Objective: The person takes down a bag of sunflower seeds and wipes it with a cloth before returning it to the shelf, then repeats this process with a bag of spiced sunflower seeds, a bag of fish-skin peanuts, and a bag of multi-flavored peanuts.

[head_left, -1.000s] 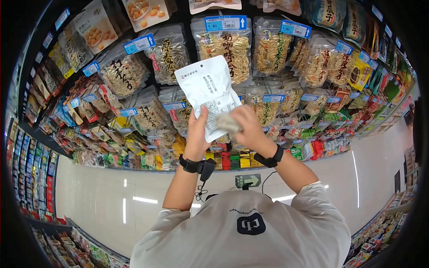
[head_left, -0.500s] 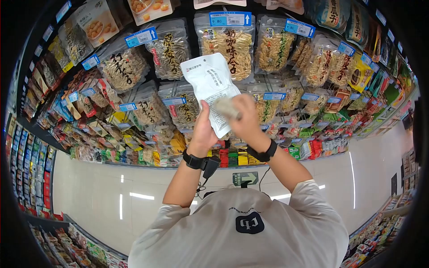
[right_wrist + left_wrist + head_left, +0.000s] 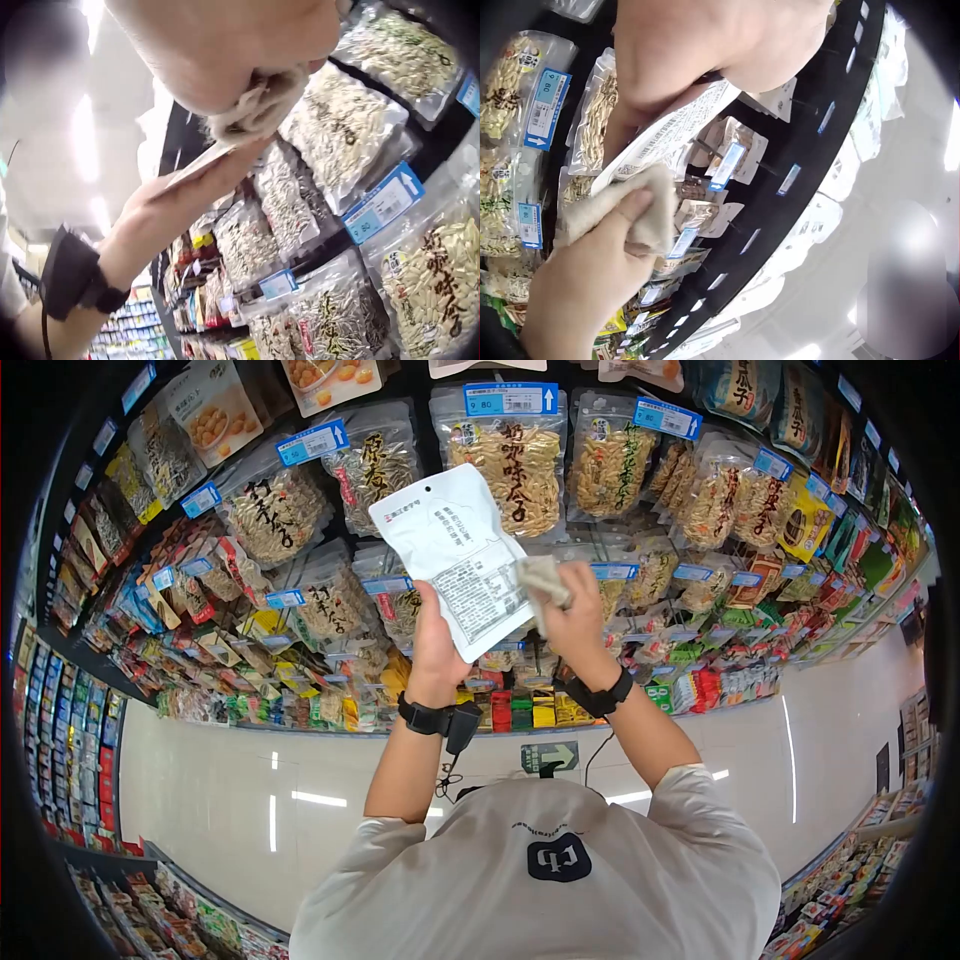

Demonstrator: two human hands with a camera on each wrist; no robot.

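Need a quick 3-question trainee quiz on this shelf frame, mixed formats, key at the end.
1. True or false: the left hand holds the white pouch by its lower edge.
2. Multiple choice: what does the right hand grip? A. a price tag B. a crumpled cloth C. a bottle
3. Fill in: the cloth sits against the pouch's ____ edge as the head view shows it (left/right).

Key
1. True; the thumb lies over the printed back panel.
2. B; the fingers curl round the cloth.
3. right; it touches the pouch beside the hanging snack bags.
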